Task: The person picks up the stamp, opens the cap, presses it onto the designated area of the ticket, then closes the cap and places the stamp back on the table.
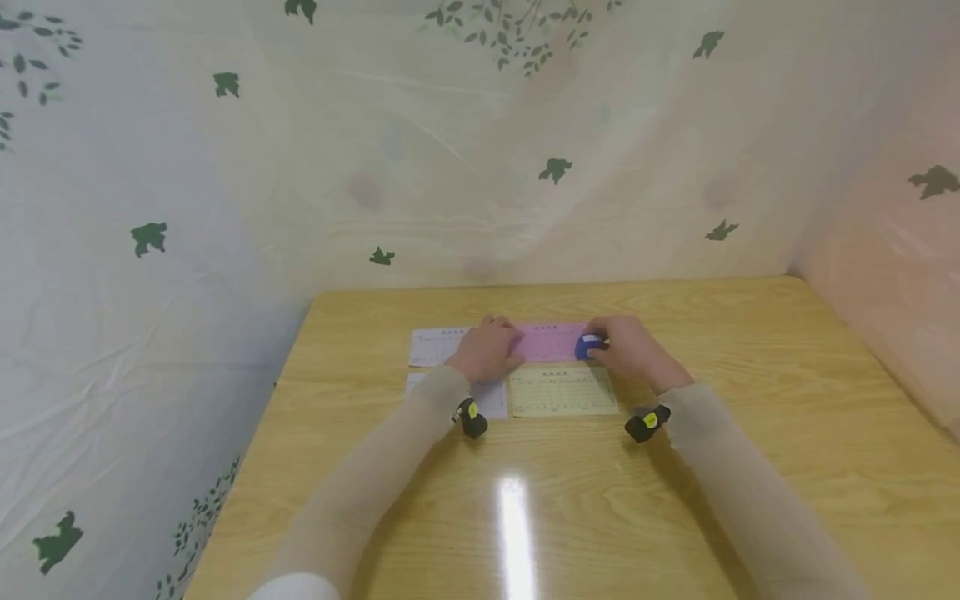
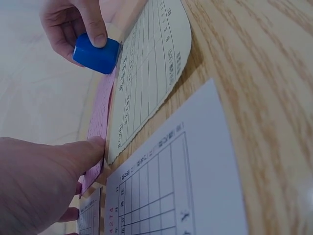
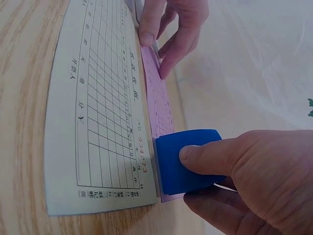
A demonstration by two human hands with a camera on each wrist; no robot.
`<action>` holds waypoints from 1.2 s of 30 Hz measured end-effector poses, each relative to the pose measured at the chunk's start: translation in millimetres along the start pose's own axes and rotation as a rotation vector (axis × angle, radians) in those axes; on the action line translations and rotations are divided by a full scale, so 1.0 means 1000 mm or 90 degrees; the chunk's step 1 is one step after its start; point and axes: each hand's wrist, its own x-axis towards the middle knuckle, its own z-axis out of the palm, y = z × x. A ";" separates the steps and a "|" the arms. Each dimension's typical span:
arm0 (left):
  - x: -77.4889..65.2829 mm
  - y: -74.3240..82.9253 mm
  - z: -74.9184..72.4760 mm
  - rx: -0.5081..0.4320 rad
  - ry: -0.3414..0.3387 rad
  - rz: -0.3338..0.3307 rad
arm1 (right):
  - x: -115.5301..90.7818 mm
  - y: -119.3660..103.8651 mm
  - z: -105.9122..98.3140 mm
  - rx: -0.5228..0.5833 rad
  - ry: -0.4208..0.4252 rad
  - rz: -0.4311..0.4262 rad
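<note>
My right hand (image 1: 628, 343) holds a small blue stamp (image 3: 188, 161) between thumb and fingers. The stamp stands at the right end of a pink printed slip (image 1: 551, 342); whether its underside touches the paper is hidden. My left hand (image 1: 486, 350) rests at the pink slip's left end, its thumb (image 2: 93, 149) and fingertips touching the paper. In front of the pink slip lies a pale yellow printed slip (image 1: 564, 392) with a ruled grid and red numbers. Two white slips lie to the left, one behind (image 1: 435, 346) and one in front (image 1: 491, 400), partly covered by my left hand and forearm.
The slips lie on a wood-grain table (image 1: 585, 500), whose far edge meets a pale curtain (image 1: 465, 167) with green leaf and bird prints. A bright light reflection (image 1: 516, 533) crosses the near tabletop. Black cameras (image 1: 647, 423) are strapped to both wrists.
</note>
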 end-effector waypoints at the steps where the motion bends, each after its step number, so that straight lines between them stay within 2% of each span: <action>1: 0.000 0.000 0.000 -0.002 0.000 0.001 | 0.000 0.000 0.000 0.002 0.001 0.003; 10: -0.002 -0.001 -0.004 0.003 -0.005 -0.006 | 0.005 -0.003 -0.001 -0.024 0.010 -0.028; 31: 0.003 -0.003 0.005 0.010 0.002 -0.001 | 0.001 -0.006 -0.005 -0.025 -0.008 -0.021; 36: 0.004 -0.003 0.004 0.035 0.004 0.007 | -0.002 -0.002 -0.012 -0.019 0.015 -0.026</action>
